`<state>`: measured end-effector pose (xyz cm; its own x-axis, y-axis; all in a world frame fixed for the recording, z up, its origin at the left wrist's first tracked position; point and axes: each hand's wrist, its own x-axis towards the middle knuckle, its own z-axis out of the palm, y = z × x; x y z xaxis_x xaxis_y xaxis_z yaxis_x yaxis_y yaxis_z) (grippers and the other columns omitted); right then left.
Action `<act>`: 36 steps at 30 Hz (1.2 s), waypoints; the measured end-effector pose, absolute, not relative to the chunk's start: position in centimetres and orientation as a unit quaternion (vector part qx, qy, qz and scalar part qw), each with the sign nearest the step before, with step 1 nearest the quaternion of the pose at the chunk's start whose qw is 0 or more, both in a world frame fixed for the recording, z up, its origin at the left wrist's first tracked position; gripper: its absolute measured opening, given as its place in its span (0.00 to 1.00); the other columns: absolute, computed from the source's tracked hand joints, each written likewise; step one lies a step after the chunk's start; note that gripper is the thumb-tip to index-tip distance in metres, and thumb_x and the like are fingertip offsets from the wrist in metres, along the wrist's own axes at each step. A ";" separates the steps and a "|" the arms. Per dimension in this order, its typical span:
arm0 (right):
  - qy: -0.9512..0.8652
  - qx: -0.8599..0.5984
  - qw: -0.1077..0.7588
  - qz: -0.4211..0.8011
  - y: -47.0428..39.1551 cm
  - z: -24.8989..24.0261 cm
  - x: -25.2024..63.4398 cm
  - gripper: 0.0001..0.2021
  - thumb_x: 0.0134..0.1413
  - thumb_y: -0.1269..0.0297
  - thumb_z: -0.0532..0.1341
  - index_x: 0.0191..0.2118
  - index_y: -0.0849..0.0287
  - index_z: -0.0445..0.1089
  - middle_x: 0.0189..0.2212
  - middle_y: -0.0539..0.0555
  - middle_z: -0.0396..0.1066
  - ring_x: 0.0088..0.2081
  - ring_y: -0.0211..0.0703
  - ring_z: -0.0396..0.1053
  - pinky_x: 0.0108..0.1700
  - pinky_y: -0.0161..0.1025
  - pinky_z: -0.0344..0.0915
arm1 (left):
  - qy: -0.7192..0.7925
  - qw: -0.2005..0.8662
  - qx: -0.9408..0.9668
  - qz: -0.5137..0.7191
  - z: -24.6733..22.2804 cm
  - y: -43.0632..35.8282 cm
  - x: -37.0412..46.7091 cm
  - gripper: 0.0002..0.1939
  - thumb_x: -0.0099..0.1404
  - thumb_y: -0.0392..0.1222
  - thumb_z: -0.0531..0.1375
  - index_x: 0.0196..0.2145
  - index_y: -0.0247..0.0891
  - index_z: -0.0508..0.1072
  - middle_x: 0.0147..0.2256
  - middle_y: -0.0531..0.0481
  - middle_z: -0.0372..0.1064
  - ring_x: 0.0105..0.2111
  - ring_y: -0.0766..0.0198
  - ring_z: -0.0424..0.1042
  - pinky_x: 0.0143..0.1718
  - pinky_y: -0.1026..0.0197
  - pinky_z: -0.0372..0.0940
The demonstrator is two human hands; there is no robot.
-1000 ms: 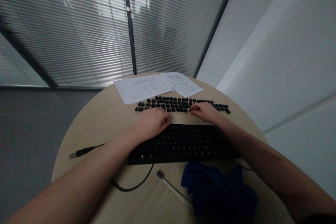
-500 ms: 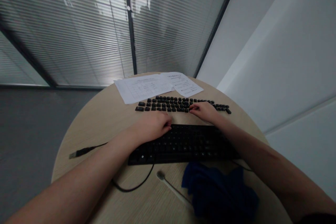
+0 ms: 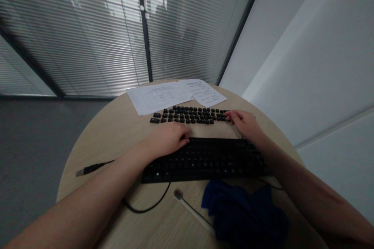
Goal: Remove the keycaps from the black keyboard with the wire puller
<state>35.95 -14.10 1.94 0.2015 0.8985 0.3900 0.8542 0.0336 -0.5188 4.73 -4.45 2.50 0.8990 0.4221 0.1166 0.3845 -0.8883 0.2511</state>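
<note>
A black keyboard (image 3: 204, 163) lies across the round table, and rows of loose black keycaps (image 3: 187, 116) are laid out behind it. My left hand (image 3: 172, 138) rests by the keyboard's back left part with its fingers curled together; whatever they may hold is hidden. My right hand (image 3: 241, 122) is at the right part of the keycap rows, fingertips bent down and pressed together at the caps. Too little shows there to tell whether a cap is pinched.
Printed papers (image 3: 160, 95) lie at the table's back edge. Near the front are a toothbrush (image 3: 194, 212) and a crumpled dark blue cloth (image 3: 245, 214). A cable with a USB plug (image 3: 90, 169) lies at the left. Blinds and a white wall stand beyond the table (image 3: 96, 136).
My right hand has moved right along the keycap rows, uncovering caps it hid before. My left hand has stayed nearly in place.
</note>
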 end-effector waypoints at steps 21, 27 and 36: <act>-0.569 -0.514 0.504 0.399 -23.0 1.1 33.7 0.19 0.61 0.46 0.70 0.45 0.54 0.71 0.28 0.50 0.79 0.30 0.43 0.79 0.34 0.39 0.76 | 0.215 0.197 0.954 0.069 0.9 -3.3 5.2 0.11 0.72 0.45 0.58 0.43 0.39 0.79 0.42 0.45 0.80 0.43 0.55 0.77 0.48 0.53 0.67; -0.571 -0.540 0.493 0.373 -22.7 0.2 33.8 0.18 0.65 0.44 0.65 0.41 0.55 0.68 0.25 0.49 0.76 0.25 0.39 0.76 0.29 0.35 0.72 | 0.205 0.186 0.959 0.068 0.7 -3.2 5.3 0.13 0.73 0.48 0.58 0.46 0.40 0.78 0.45 0.44 0.79 0.46 0.54 0.76 0.51 0.53 0.67; -0.580 -0.574 0.458 0.352 -22.7 -0.6 33.0 0.18 0.66 0.45 0.62 0.38 0.56 0.67 0.19 0.44 0.67 0.16 0.33 0.64 0.18 0.29 0.57 | 0.188 0.143 0.968 0.087 0.3 -3.5 5.4 0.23 0.74 0.52 0.57 0.58 0.36 0.76 0.56 0.38 0.75 0.57 0.47 0.71 0.61 0.45 0.64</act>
<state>33.03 -22.75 -0.62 0.0780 0.9889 0.1266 0.3439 0.0925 -0.9344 5.39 -3.51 0.28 0.9140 0.3890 0.1153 0.3390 -0.8883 0.3097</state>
